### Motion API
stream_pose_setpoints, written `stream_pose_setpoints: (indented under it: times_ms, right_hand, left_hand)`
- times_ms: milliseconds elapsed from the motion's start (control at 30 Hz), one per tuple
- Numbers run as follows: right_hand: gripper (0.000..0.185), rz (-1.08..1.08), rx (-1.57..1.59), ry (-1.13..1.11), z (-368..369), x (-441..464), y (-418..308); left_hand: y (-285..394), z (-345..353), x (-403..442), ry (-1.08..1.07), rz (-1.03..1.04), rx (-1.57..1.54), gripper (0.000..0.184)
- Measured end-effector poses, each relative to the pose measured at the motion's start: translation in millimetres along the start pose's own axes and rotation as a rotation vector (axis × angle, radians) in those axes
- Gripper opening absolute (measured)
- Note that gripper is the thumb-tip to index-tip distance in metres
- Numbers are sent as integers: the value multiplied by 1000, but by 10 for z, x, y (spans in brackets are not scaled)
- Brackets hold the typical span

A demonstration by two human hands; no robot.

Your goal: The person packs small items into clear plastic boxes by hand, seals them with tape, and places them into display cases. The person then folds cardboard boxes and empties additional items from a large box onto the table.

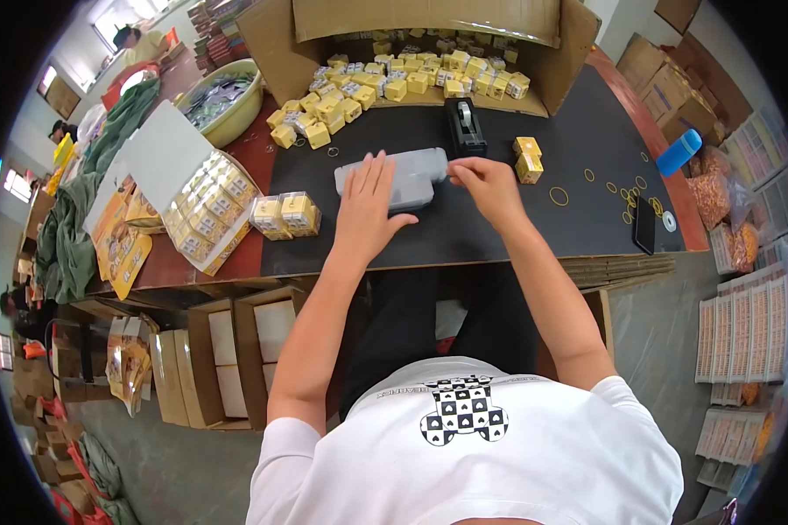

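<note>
A flat piece of clear plastic packaging point(411, 168) lies on the black table mat in front of me. My left hand point(368, 197) rests flat on its left part, fingers stretched and thumb apart. At the right edge of the plastic, my right hand point(486, 185) has thumb and forefinger pinched together on it. Behind my right hand stands a black tape dispenser point(466, 131). Two small yellow boxes point(527, 160) sit to its right. Left of my left hand is a clear-wrapped block of yellow boxes point(285, 215).
An open cardboard box point(429, 22) spills many yellow boxes point(411, 83) at the back. An open white carton point(210, 210) with packed boxes lies left, near a basin point(228, 101). Rubber bands point(559, 196), a phone point(643, 226) and a blue bottle point(679, 152) lie right. Other people point(140, 44) are far left.
</note>
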State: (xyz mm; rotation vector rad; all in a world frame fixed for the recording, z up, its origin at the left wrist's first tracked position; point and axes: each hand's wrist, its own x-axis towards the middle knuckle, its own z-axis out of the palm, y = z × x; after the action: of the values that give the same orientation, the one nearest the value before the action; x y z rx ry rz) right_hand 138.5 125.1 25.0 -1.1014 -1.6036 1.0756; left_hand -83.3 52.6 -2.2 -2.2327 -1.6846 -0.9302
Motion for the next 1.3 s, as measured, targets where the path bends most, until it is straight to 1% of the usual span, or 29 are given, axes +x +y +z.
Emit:
stream_pose_setpoints:
  times_ms: [33,67,200,233,367,400,533,567,700,733,867,900,933,967,1033,1100,1133,1200,1267,1300]
  right_hand:
    - [20,-23,-148,-9,48,107,32]
    - [20,-28,-149,-7,62,190,51]
    - [18,-20,-236,34,107,469,111]
    - [18,-23,-238,33,135,529,108]
    - [22,169,-354,-87,316,630,149]
    - [22,171,-356,-86,368,687,197]
    - [34,187,-508,50,631,900,342]
    - [34,185,-508,53,672,896,312]
    - [48,116,-602,-11,784,858,200]
    - [48,112,-601,-7,776,845,123]
    - [45,92,-349,-117,581,562,-504]
    - [45,95,-350,-103,530,449,-632]
    - [43,16,-225,-59,462,301,-772]
    - [41,-68,-107,-8,373,148,-901]
    - [37,-237,121,87,210,-141,-1006]
    - [34,-281,279,144,-10,-364,-927]
    - [34,-280,278,157,-80,-414,-790]
    - [35,-209,240,91,-127,-494,-402]
    - [26,-172,495,-56,6,-681,-309]
    - [26,-169,497,-53,-13,-771,-320]
  left_hand:
    - [-10,40,117,-1,-6,59,94]
    - [-63,70,197,3,-4,61,94]
    - [-294,132,406,-347,-168,-147,100]
    - [-304,122,424,-344,-168,-147,100]
    - [-270,101,425,-356,-190,-94,104]
    - [-268,106,428,-356,-189,-96,104]
    - [-278,85,438,-364,-195,-123,106]
    - [-285,92,431,-362,-193,-122,106]
    - [-304,146,407,-276,-202,-125,99]
    - [-292,121,426,-272,-197,-123,99]
    - [-44,-125,477,-88,-93,61,86]
    - [7,-238,502,-84,-83,46,74]
    - [53,-372,544,-79,-64,26,63]
    - [127,-497,571,-73,-37,9,63]
    - [245,-728,514,70,-201,-77,44]
    - [262,-848,469,103,-431,-487,24]
    - [310,-842,415,95,-421,-491,24]
    - [403,-825,278,81,-576,-1254,15]
    - [610,-737,166,26,-664,-1387,12]
    - [705,-644,125,21,-666,-1386,12]
